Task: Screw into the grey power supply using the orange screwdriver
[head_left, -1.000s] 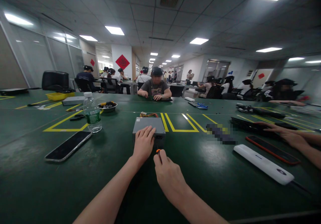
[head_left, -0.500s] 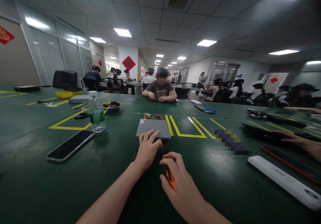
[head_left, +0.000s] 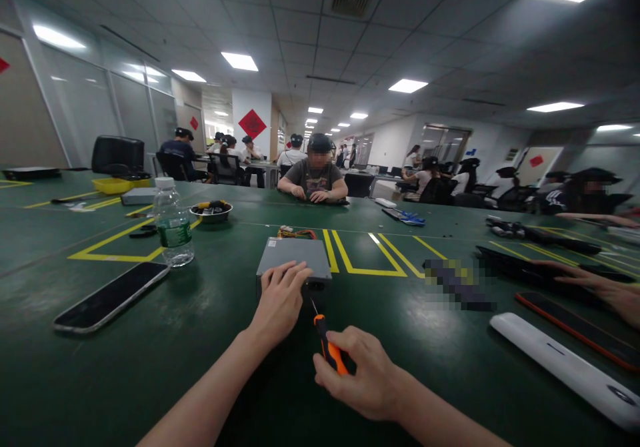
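On the left of the green worktop (head_left: 210,370) lies a phone (head_left: 111,297), and a bottle (head_left: 174,227) stands near its far end. Then comes the grey box (head_left: 295,250); the left hand (head_left: 280,299) rests on its top, fingers a little spread. The screwdriver (head_left: 328,347), pinched by the right hand (head_left: 365,370), points toward the box's front; if they touch, I cannot tell.
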`<state>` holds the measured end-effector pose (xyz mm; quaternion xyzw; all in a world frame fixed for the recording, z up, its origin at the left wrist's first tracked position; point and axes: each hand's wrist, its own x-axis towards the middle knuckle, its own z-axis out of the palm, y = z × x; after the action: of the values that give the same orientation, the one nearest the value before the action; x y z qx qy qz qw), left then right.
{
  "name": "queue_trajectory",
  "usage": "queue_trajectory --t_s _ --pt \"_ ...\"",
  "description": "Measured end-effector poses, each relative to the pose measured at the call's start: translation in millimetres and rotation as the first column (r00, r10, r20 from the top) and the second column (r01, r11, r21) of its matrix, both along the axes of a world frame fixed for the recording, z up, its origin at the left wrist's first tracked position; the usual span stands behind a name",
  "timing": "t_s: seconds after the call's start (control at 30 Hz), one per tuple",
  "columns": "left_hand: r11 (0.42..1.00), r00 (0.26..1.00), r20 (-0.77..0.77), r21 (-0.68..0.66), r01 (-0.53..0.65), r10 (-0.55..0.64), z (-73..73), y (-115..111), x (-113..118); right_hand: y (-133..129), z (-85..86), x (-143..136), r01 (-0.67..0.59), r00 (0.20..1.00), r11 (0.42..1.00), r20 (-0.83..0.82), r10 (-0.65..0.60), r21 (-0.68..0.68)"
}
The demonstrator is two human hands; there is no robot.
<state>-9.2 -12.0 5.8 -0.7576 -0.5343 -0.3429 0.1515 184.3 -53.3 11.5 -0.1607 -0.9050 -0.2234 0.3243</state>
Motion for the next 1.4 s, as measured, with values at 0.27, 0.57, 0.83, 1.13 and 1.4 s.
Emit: queue_trajectory --t_s 0.27,0.57,0.83,1.13,1.4 --pt "0.998 0.995 -0.071 0.029 -0.064 0.066 -1.7 2 -1 -5 8.5 5 -0.160 0.987 0.987 0.008 0.160 -0.031" --pt "0.996 0.991 -0.095 0.036 -0.087 0.090 -1.6 1 -1 5 2.0 -1 -0.181 0.975 0.983 -0.128 0.183 0.026" --pt "0.997 0.994 -0.086 0.026 -0.069 0.071 -3.1 1 -3 -7 8.2 5 -0.118 0.981 0.980 0.135 0.140 -0.157" --pt "0.997 0.995 -0.058 0.019 -0.079 0.080 -2.7 -1 0 3 -0.5 1 -0.272 0.959 0.962 -0.084 0.269 -0.016" --pt "0.995 0.996 -0.040 0.045 -0.084 0.085 -2.3 0 0 -7 6.1 -1 -0.197 0.977 0.969 0.049 0.206 -0.147"
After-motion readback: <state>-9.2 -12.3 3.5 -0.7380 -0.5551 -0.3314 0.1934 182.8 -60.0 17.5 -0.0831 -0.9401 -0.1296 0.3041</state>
